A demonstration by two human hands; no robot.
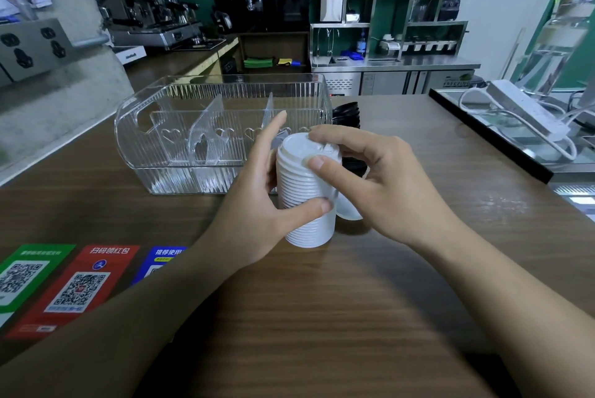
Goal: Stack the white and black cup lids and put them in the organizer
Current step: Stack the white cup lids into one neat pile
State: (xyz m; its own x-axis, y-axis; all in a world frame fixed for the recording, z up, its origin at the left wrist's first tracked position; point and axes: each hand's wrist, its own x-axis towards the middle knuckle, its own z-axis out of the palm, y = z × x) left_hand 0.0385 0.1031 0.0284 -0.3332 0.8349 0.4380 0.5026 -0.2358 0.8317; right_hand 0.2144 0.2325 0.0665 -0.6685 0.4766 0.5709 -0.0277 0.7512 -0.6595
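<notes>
Three paper signs lie at the near left of the brown wooden counter (338, 317): a green QR-code sign (22, 275), a red QR-code sign (77, 288) and a blue sign (157, 264) that a forearm partly covers.

In the middle, one tall stack of white plastic cup lids (306, 191) stands on the counter. The left hand (257, 214) holds it from the side, with the thumb pressed on the front and the fingers reaching up behind. The right hand (380, 178) grips the top lid, thumb on the near rim and fingers over the far rim. There are too many lids packed together to count well. One loose white lid (347, 209) peeks out just behind the stack, mostly hidden by the right hand.

Just beyond the hands sits one clear ribbed plastic organizer with heart cut-outs (180, 140). Two clear dividers stand in it, making three sections. I see no lids inside.

To its right, some black plastic cup lids (346, 114) show past the organizer's end, and more dark ones hide behind the right hand. I cannot count them.

Far back stand a silver espresso machine (145, 1) and steel shelves (392, 21). At right, a white power strip (524, 108) lies on a glass case.
</notes>
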